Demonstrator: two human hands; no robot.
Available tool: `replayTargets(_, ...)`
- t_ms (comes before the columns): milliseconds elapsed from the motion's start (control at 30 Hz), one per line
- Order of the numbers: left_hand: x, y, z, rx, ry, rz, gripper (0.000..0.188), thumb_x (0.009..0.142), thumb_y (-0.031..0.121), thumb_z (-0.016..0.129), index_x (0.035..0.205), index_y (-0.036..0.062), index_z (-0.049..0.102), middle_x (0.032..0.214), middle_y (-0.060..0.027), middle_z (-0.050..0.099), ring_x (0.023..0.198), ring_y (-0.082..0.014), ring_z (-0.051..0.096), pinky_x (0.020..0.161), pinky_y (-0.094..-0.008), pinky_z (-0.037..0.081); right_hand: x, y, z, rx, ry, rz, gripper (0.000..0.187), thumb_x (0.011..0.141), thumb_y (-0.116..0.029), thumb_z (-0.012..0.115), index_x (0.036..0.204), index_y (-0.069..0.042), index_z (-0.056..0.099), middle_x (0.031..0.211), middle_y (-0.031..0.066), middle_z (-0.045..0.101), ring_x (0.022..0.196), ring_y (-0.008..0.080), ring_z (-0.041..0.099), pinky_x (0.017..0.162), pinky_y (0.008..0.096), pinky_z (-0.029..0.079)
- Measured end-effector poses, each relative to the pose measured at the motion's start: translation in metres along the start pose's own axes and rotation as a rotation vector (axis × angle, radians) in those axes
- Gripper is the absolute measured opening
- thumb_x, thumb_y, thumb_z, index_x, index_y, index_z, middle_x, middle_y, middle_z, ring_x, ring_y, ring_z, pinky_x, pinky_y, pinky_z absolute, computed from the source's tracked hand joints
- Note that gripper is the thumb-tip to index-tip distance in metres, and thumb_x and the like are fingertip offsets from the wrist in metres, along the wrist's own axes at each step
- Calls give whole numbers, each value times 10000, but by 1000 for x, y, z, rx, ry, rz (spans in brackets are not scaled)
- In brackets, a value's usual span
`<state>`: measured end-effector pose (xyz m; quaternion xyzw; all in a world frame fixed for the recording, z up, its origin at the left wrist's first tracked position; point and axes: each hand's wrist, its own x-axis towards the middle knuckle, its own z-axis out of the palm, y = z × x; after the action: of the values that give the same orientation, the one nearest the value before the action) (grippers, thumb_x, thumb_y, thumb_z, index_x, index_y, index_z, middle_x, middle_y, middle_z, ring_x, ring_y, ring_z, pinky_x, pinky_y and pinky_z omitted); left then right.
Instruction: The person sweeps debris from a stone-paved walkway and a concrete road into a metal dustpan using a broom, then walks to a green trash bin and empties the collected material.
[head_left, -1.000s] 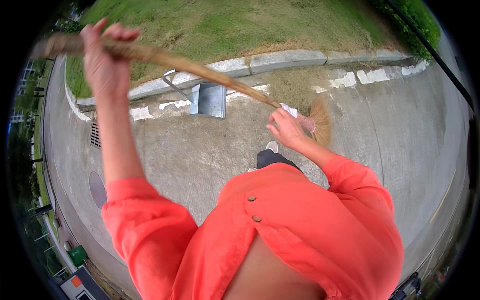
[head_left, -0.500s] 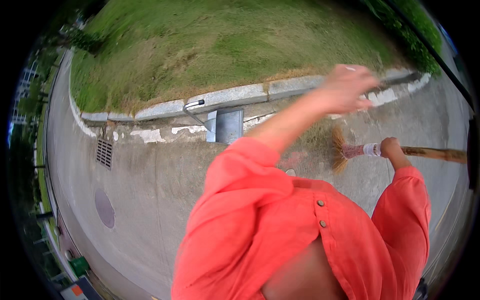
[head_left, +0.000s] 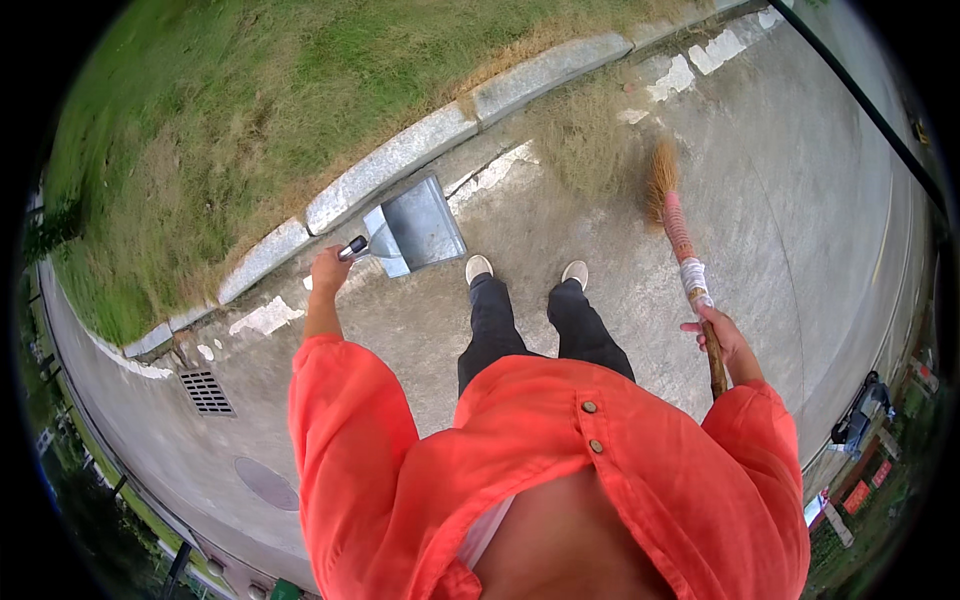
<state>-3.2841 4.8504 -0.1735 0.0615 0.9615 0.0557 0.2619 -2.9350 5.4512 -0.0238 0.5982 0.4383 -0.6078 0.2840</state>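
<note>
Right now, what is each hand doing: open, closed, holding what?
Left hand: closed on the handle of the metal dustpan.
Right hand: closed around the broom stick.

Flat, even daylight fills the view; I see no hard shadows, only a faint soft darkening on the concrete (head_left: 600, 200) just ahead of my shoes (head_left: 478, 267). Nothing glares, though the white paint patches (head_left: 690, 75) far beyond my right hand (head_left: 722, 338) look nearly washed out. My orange shirt (head_left: 560, 480) is bright and saturated. The fisheye bends the kerb (head_left: 390, 160) beyond my left hand (head_left: 328, 270) into an arc, and a black ring frames the picture. Detail is sharp around both hands; the grass (head_left: 200, 120) smears towards the rim on my left, and the far edges go soft and dim.
</note>
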Motion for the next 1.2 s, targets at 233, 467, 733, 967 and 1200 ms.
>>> replayTargets(233,8,124,-41,-201,-58,235,245,707,318,620,751,77,608,683,-149,588,670,-325,566,608,-390,438,69,29,35,1106,-271,9,523,820,-333,499,1225,-67,304,896,176,544,646,186,559,429,230,460)
replayTargets(467,28,228,-54,-229,26,200,263,740,327,595,768,67,612,691,-168,590,662,-344,564,607,-407,439,15,-29,-42,610,-45,-182,469,810,-222,492,1233,-251,290,759,123,520,436,100,445,328,189,367)
replayTargets(733,88,327,-11,-200,86,142,262,743,321,596,822,72,614,701,-185,590,687,-359,567,635,-418,444,165,-221,-155,38,170,-368,637,780,-185,497,1331,-179,175,747,75,519,461,108,460,355,219,387)
replayTargets(967,120,340,-21,-179,42,33,257,746,310,597,843,73,613,710,-174,596,693,-338,575,637,-403,444,173,-205,-74,-382,7,-351,723,750,-109,491,1349,-93,87,798,115,523,496,170,514,416,289,449)
replayTargets(1200,133,340,-27,-142,-6,49,254,762,320,573,880,96,600,737,-160,603,709,-328,579,654,-397,449,62,-156,-33,-735,-195,-221,730,742,-148,482,1346,-97,75,728,145,560,495,190,568,455,307,470)
